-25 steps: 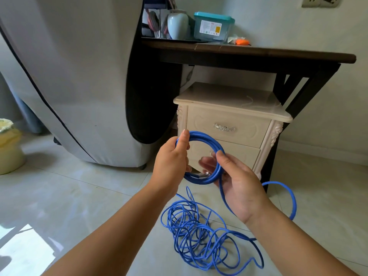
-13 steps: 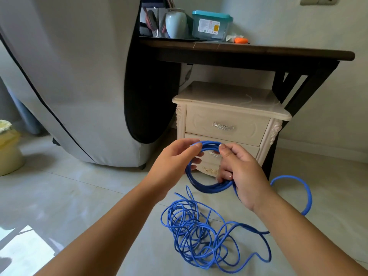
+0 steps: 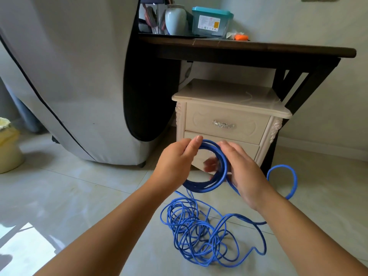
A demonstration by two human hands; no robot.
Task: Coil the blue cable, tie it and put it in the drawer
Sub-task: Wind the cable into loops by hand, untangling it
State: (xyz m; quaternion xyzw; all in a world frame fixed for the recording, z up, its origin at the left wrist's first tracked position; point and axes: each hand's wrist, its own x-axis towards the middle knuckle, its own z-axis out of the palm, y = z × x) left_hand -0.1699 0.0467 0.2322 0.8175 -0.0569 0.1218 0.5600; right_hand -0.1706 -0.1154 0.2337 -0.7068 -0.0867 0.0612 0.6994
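A small coil of blue cable (image 3: 207, 186) hangs between my hands in front of the cream bedside cabinet. My left hand (image 3: 175, 164) pinches the coil's top left with thumb and fingers. My right hand (image 3: 243, 172) wraps the coil's right side, its fingers blurred behind the loops. The loose remainder of the cable lies in a tangled heap (image 3: 199, 232) on the floor below, and one strand arcs up in a loop (image 3: 292, 182) to the right of my right wrist. The cabinet's top drawer (image 3: 225, 124) with its silver handle is closed.
The cream cabinet (image 3: 231, 96) stands under a dark wooden table (image 3: 249, 50) that carries a vase, a teal-lidded box and small items. A large grey covered object (image 3: 69, 76) fills the left. A yellow bin (image 3: 8, 146) sits at the far left on the tiled floor.
My right hand has swung another turn of cable round onto the coil and slid down its right side. The coil is a little thicker. The free loop at right has shifted.
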